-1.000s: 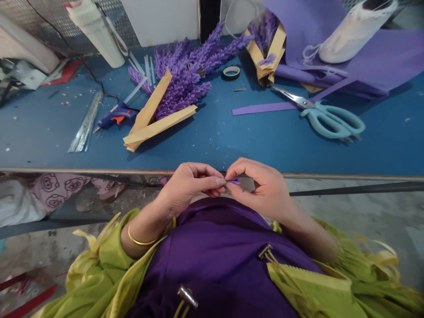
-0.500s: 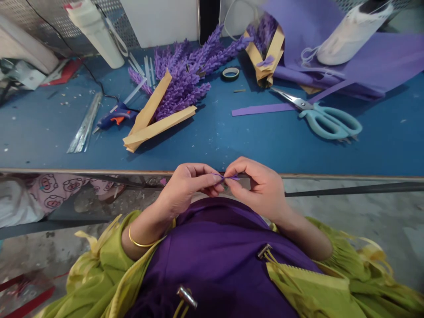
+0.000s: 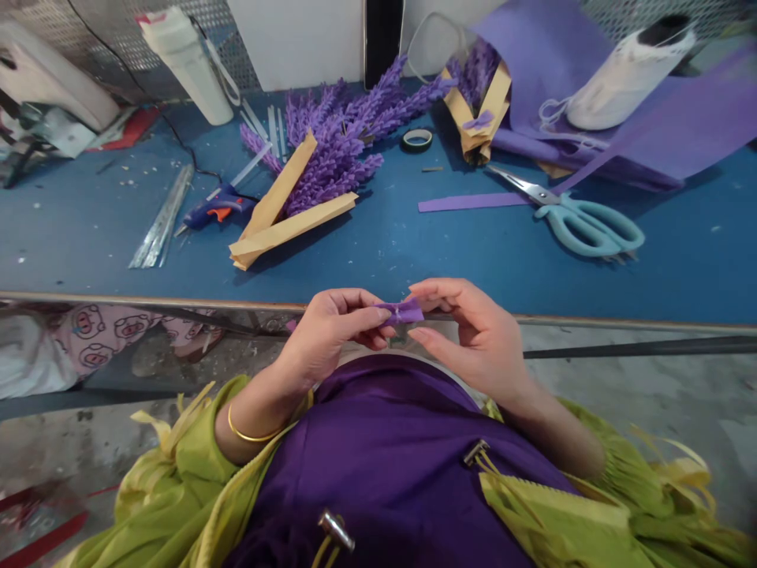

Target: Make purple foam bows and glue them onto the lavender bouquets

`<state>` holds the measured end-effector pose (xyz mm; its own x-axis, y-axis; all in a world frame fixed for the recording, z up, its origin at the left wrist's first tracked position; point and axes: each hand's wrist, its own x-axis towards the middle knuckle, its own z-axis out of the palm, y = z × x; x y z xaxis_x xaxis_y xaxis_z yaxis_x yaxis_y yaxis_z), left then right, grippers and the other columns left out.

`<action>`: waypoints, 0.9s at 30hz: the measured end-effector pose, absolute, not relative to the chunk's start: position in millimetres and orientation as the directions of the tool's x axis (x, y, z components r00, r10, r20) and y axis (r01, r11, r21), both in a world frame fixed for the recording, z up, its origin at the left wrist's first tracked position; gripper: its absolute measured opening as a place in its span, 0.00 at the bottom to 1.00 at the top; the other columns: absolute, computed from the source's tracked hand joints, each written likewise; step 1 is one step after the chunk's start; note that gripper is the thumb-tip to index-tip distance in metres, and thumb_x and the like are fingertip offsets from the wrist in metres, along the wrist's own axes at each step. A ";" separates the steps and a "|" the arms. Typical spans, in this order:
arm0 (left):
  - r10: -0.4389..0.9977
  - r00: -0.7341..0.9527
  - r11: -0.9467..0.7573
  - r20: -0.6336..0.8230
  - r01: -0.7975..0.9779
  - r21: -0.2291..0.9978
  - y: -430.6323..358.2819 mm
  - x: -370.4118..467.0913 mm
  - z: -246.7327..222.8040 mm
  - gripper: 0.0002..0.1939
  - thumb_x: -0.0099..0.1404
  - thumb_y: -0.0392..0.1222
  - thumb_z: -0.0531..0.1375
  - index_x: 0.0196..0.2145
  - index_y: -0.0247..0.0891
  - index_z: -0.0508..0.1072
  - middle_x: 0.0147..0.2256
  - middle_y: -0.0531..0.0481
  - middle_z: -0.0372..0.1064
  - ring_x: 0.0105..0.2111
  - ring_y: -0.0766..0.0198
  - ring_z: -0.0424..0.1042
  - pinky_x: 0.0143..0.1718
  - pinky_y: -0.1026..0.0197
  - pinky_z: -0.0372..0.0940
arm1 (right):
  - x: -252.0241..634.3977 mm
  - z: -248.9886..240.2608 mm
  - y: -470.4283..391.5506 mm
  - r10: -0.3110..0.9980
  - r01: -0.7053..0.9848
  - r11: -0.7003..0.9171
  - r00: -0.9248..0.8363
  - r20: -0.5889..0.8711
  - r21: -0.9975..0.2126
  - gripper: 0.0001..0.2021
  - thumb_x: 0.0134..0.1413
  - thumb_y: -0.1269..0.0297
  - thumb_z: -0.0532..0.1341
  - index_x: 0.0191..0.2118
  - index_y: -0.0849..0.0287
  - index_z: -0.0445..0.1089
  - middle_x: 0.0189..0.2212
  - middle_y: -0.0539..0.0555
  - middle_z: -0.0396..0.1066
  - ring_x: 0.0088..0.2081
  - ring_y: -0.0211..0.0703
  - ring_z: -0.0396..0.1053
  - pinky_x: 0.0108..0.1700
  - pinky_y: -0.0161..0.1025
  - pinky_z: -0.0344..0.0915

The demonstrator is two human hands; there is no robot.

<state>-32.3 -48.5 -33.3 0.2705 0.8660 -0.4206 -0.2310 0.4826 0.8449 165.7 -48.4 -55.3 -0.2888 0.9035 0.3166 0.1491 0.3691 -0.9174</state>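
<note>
Just in front of the table edge, my left hand point(image 3: 343, 327) pinches a short piece of purple ribbon point(image 3: 408, 311) between thumb and fingers. Its flat face shows pale marks near the middle; whether they are glue or creases I cannot tell. My right hand point(image 3: 473, 335) has thumb and forefinger spread apart, the fingertips beside the ribbon's right end. On the table beyond lie light blue scissors point(image 3: 591, 225) across a longer purple strip point(image 3: 467, 203). A bunch of purple lavender stems point(image 3: 337, 162) rests behind a folded tan paper band point(image 3: 296, 229).
A blue glue gun point(image 3: 218, 207) and clear strips point(image 3: 162, 221) lie left. A roll of tape point(image 3: 416, 140) sits mid-table. Back right are a second wrapped bunch point(image 3: 473, 142), purple sheeting point(image 3: 544, 47) and a white thread cone point(image 3: 627, 79). A white bottle point(image 3: 189, 71) stands back left.
My right thumb and forefinger have come apart and let go of the ribbon piece. It now shows its flat face, still in my left hand. The view has shifted slightly.
</note>
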 end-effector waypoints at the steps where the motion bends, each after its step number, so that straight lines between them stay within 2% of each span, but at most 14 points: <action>1: 0.872 0.266 0.471 -0.411 -0.225 0.853 -48.9 -32.2 -33.3 0.09 0.55 0.41 0.70 0.28 0.33 0.76 0.24 0.50 0.76 0.21 0.70 0.73 0.27 0.69 0.68 | 164.1 -54.0 -47.9 0.908 0.173 0.368 -0.277 0.313 -0.914 0.13 0.57 0.68 0.66 0.48 0.54 0.70 0.41 0.52 0.76 0.42 0.41 0.74 0.46 0.40 0.73; 4: 0.891 0.249 0.431 -0.380 -0.199 0.880 -50.2 -32.5 -33.8 0.09 0.56 0.42 0.69 0.29 0.33 0.77 0.25 0.50 0.76 0.23 0.69 0.74 0.28 0.68 0.69 | 157.7 -49.5 -45.0 0.931 0.223 0.324 -0.247 0.268 -0.919 0.04 0.60 0.68 0.63 0.40 0.56 0.73 0.34 0.50 0.76 0.34 0.37 0.74 0.38 0.36 0.73; 8: 0.941 0.147 0.329 -0.304 -0.198 0.923 -52.6 -34.3 -35.8 0.11 0.58 0.45 0.68 0.33 0.34 0.79 0.28 0.48 0.78 0.24 0.67 0.75 0.28 0.67 0.69 | 148.1 -43.9 -39.0 0.960 0.171 0.229 -0.204 0.193 -0.958 0.02 0.58 0.68 0.63 0.37 0.57 0.74 0.28 0.49 0.76 0.29 0.37 0.74 0.33 0.34 0.72; 11: 0.959 0.056 0.283 -0.277 -0.249 0.926 -53.6 -37.2 -37.3 0.11 0.57 0.45 0.69 0.32 0.33 0.80 0.27 0.47 0.78 0.23 0.66 0.74 0.27 0.66 0.69 | 142.1 -38.8 -33.1 0.955 0.180 0.216 -0.242 0.169 -0.960 0.03 0.59 0.66 0.63 0.37 0.57 0.74 0.27 0.49 0.76 0.28 0.38 0.74 0.31 0.33 0.72; 14: 0.959 0.021 0.274 -0.284 -0.340 0.900 -53.0 -42.7 -37.9 0.11 0.56 0.45 0.69 0.31 0.32 0.81 0.26 0.46 0.78 0.21 0.67 0.73 0.25 0.66 0.68 | 133.6 -33.4 -25.1 0.933 0.240 0.277 -0.297 0.201 -0.930 0.03 0.59 0.64 0.64 0.37 0.56 0.74 0.27 0.49 0.77 0.28 0.39 0.75 0.31 0.34 0.73; 19: 0.965 -0.070 0.205 -0.254 -0.407 0.890 -53.6 -63.2 -32.1 0.13 0.55 0.47 0.70 0.31 0.32 0.81 0.28 0.45 0.79 0.20 0.68 0.72 0.24 0.66 0.67 | 108.3 -20.6 -6.3 0.847 0.240 0.434 -0.436 0.303 -0.868 0.04 0.61 0.63 0.61 0.37 0.54 0.73 0.30 0.50 0.78 0.30 0.41 0.77 0.32 0.35 0.74; 23: 0.943 -0.238 0.127 -0.233 -0.389 0.912 -56.7 -95.0 -22.2 0.14 0.54 0.48 0.71 0.29 0.32 0.80 0.28 0.44 0.79 0.19 0.68 0.72 0.22 0.67 0.67 | 82.4 1.1 21.8 0.776 0.276 0.571 -0.490 0.398 -0.773 0.06 0.62 0.61 0.61 0.41 0.55 0.73 0.30 0.51 0.78 0.31 0.42 0.77 0.34 0.38 0.74; 27: 0.885 -0.408 0.068 -0.225 -0.364 0.929 -58.4 -132.7 -18.1 0.15 0.52 0.48 0.71 0.29 0.31 0.79 0.27 0.44 0.79 0.18 0.68 0.71 0.21 0.67 0.66 | 46.4 23.9 63.0 0.718 0.303 0.650 -0.544 0.433 -0.697 0.05 0.59 0.62 0.63 0.39 0.56 0.74 0.33 0.52 0.78 0.33 0.43 0.76 0.36 0.39 0.72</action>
<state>-132.7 -58.4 -18.1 -0.4080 0.8848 -0.2249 -0.3644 0.0681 0.9288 46.4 63.0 23.9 -0.5445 0.7181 0.4334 0.3026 0.6501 -0.6970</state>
